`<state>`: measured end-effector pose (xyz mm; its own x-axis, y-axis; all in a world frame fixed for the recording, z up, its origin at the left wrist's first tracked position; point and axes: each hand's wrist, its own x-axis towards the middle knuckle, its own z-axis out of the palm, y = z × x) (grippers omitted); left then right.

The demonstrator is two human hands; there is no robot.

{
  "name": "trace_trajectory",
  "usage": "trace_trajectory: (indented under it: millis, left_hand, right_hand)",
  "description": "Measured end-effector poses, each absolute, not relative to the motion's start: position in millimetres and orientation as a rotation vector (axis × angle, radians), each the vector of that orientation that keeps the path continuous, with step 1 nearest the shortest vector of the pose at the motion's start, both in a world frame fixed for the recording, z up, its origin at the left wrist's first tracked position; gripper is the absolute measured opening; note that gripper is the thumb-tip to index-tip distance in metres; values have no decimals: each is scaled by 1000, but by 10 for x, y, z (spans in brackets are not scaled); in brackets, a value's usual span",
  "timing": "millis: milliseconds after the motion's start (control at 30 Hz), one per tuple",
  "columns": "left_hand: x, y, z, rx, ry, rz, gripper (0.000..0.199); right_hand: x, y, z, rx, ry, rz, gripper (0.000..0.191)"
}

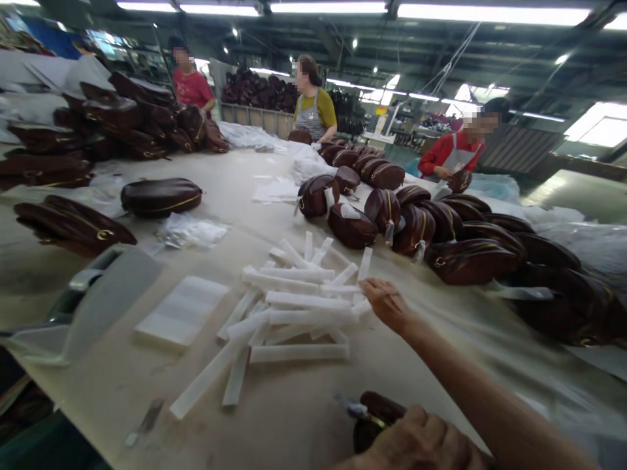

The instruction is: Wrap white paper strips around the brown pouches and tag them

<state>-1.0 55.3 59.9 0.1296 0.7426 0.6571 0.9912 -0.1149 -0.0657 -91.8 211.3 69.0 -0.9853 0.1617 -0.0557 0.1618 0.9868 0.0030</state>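
My right hand [389,305] reaches out to a loose pile of white strips [308,300] on the table. Its fingers are closed at the end of one white strip [340,289]. Low in the view, my left hand [421,440] is wrapped over a small dark brown bag [379,408] with a gold zipper. Most of that bag is hidden by the hand and the frame's lower edge. Something pale and blurred sticks out at the bag's left end.
A white stack [183,310] and a tape dispenser [73,307] stand left of the strips. Brown bags [470,258] line the right; more bags [117,117] are heaped at the back left. Several people work beyond the table, one in a checked apron [311,119].
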Motion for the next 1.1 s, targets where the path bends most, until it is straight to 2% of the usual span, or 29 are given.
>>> trace_trajectory:
  millis: [133, 300, 433, 633, 867, 1100]
  left_hand:
    - [-107, 391, 780, -2001, -1717, -800, 32]
    - [-54, 265, 730, -1945, -1518, -970, 24]
    - [79, 231, 614, -1790, -1503, -1050, 24]
    - [116, 228, 579, -1728, -1410, -1009, 24]
    - [109, 196, 608, -1817, -1491, -846, 27]
    - [117, 219, 714, -1847, -1538, -734, 33]
  right_hand:
    - [-188, 2207, 1094, 448, 3303, -169, 24]
    - [1010, 1927, 1561, 456, 3447, -507, 15]
    - [1583, 1642, 1534, 471, 3387, -612, 18]
    - [1618, 1466, 1244, 354, 3546, -460, 26]
    - [1468, 1473, 1200, 323, 3550, -350, 29]
    - [1557, 1542, 1156, 348, 3549, -665, 25]
